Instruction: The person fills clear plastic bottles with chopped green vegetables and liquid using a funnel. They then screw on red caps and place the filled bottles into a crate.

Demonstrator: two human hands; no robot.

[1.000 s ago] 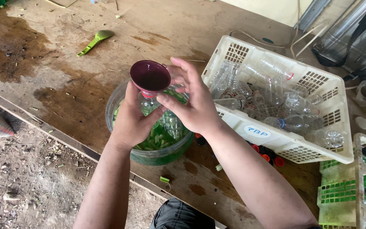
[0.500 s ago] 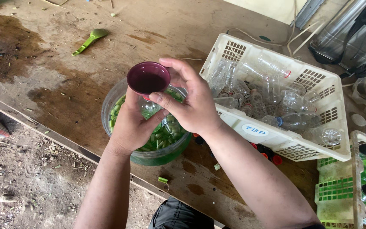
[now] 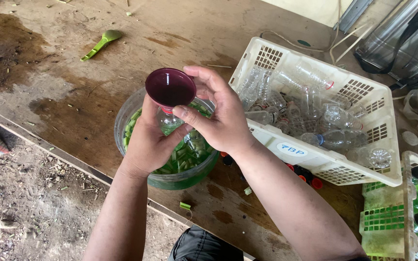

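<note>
My left hand (image 3: 147, 145) grips a small clear plastic bottle (image 3: 170, 121) upright over a round glass bowl (image 3: 122, 116) filled with chopped green pieces in liquid. A dark maroon funnel (image 3: 169, 88) sits in the bottle's mouth. My right hand (image 3: 218, 113) holds the funnel's rim between thumb and fingers. Both hands hover above the bowl, on a stained wooden table (image 3: 73, 87).
A white plastic crate (image 3: 291, 150) with several empty clear bottles stands to the right. A green crate (image 3: 388, 227) of capped bottles sits at the lower right. A green spoon (image 3: 100, 43) lies at the upper left. Dirt ground lies beyond the table's left edge.
The hands, bottle and funnel keep nearly the same place over the bowl; the view has shifted only slightly.
</note>
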